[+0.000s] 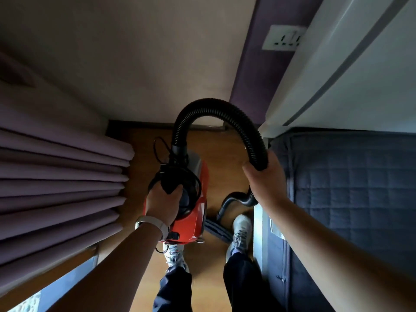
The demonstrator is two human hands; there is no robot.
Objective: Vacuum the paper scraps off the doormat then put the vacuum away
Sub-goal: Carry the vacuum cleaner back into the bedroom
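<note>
- Vacuum (198, 212): held left of the bed (349, 188), long axis running away from the person.
- Left grip (164, 206): curled round its handle.
- Right grip (265, 179): closed round the hose (216, 109), nearer the bed.

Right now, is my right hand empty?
No, the right hand grips the black hose, while the left hand holds the red vacuum by its handle.
</note>
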